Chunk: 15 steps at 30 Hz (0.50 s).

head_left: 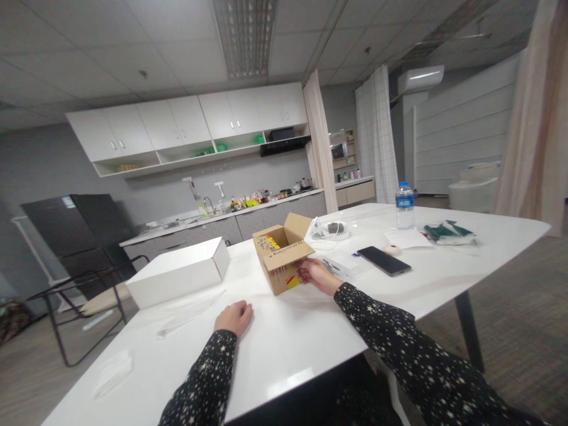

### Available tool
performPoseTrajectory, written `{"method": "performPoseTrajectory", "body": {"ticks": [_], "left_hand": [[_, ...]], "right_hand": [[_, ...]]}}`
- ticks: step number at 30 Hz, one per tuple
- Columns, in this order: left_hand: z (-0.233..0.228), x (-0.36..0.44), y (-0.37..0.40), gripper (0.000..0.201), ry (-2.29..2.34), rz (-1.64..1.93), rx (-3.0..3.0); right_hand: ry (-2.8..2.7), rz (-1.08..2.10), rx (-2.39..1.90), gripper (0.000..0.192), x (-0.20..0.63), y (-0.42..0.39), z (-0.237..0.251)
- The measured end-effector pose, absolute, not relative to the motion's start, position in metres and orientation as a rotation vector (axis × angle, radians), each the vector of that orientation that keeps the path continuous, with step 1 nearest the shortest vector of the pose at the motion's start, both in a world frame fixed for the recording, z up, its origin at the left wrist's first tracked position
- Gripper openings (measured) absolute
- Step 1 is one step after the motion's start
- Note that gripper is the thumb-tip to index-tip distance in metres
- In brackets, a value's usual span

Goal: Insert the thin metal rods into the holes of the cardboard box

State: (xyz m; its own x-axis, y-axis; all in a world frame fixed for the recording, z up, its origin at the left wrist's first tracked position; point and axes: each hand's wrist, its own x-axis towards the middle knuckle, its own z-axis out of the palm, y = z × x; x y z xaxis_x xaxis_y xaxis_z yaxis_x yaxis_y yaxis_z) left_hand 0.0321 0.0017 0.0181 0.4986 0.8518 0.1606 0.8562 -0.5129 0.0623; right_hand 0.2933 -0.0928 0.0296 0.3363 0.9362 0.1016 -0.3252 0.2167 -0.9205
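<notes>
An opened cardboard box (pixel 276 273) stands on the white table, its flaps raised and spread, with yellow and red print on it. My right hand (pixel 318 276) is at the near right corner of this box, its bent fingers on the cardboard just below a flap. To the left of the box, my left hand (pixel 234 318) rests on the tabletop, fingers curled in and nothing visible in them. Behind it lies a long white closed box (pixel 177 269). What is inside the cardboard box is mostly hidden.
Right of the cardboard box lie a black phone (pixel 384 260), a white cabled device (pixel 331 229), clear packaging (pixel 339 267) and a dark green packet (pixel 450 232). A water bottle (pixel 404 206) stands behind. Crumpled white plastic (pixel 113 374) lies at left. A kitchen counter (pixel 208 219) runs beyond the table.
</notes>
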Motion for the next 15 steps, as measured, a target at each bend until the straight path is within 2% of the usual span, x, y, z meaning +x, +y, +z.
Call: {"method": "performPoseTrajectory", "body": {"ticks": [15], "left_hand": [[0.0179,0.0318,0.0028,0.037,-1.532,-0.269,-2.702]], "right_hand": [[-0.773,1.019,-0.906,0.012,0.2956,-0.0886,0.0277]]}}
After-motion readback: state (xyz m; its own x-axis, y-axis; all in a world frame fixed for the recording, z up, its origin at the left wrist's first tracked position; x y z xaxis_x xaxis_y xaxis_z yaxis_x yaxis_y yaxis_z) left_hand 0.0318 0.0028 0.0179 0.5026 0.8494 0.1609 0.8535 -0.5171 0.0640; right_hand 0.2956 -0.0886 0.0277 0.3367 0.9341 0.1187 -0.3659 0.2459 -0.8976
